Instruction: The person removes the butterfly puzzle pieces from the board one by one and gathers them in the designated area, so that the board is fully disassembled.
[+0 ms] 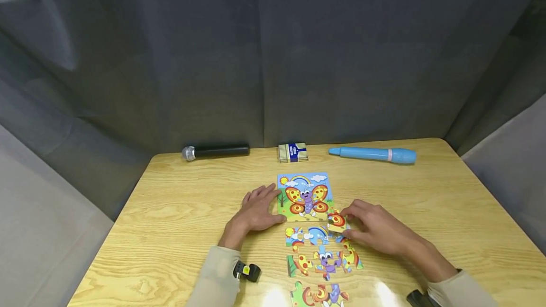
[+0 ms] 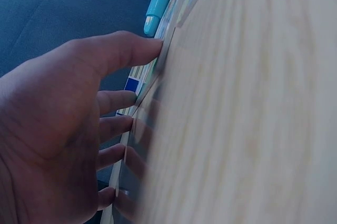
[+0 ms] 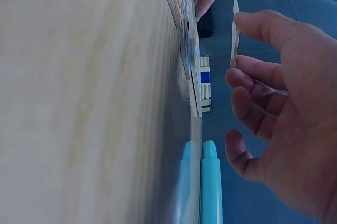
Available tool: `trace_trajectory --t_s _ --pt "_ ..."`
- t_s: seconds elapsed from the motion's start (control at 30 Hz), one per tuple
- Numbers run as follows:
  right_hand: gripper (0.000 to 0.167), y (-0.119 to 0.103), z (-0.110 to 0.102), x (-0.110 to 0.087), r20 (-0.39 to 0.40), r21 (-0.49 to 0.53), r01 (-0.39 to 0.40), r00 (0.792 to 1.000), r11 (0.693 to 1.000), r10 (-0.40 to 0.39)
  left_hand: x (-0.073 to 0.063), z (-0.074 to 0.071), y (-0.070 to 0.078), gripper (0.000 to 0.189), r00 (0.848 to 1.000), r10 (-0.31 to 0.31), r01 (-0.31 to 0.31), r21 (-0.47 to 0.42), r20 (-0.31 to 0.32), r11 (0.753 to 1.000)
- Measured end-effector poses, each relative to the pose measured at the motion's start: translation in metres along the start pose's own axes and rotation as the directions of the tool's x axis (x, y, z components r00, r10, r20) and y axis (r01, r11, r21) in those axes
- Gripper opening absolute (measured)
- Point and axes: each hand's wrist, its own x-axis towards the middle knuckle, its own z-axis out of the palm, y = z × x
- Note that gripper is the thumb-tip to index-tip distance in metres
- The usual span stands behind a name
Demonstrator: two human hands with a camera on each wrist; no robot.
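Observation:
A square picture board (image 1: 304, 184) printed with a butterfly and rainbow lies flat at the middle of the table. My left hand (image 1: 256, 212) rests at its left side, fingers spread and straight, thumb near its lower left corner. Between thumb and fingertips my right hand (image 1: 377, 226) pinches a puzzle piece (image 1: 337, 223) with a red and yellow swirl. The right wrist view shows this puzzle piece (image 3: 235, 40) edge-on, raised off the table. Beneath the board lie rows of loose puzzle pieces (image 1: 327, 262); the held piece and right fingers partly cover the top row.
Along the table's back edge lie a black microphone (image 1: 219, 151), a striped box (image 1: 293, 153) with a blue band, and a blue pen-shaped object (image 1: 371, 154). A dark curtain (image 1: 264, 60) hangs behind the wooden table (image 1: 170, 226).

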Motion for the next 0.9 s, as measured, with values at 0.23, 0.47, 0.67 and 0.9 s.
trace_trajectory --t_s 0.23,0.47,0.67,0.9 --pt "0.031 -0.002 -0.003 -0.015 0.032 0.014 0.037 0.999 0.999 -0.037 0.0 -0.001 0.001 0.079 1.0 0.008 -0.008 -0.008 0.001 1.0" --pt "0.03 -0.009 -0.003 -0.032 0.107 0.075 0.079 0.99 0.994 -0.087 0.0 0.0 0.001 0.08 1.0 0.004 -0.004 -0.017 0.002 1.0" --pt "0.032 -0.013 -0.003 -0.047 0.103 0.093 0.162 0.98 0.982 -0.172 0.0 0.001 0.0 0.079 1.0 0.009 -0.009 -0.021 0.001 1.0" --pt "0.033 -0.017 -0.004 -0.058 0.185 0.17 0.133 0.969 0.976 -0.164 0.0 0.0 0.0 0.08 1.0 0.009 -0.009 -0.009 -0.001 1.0"
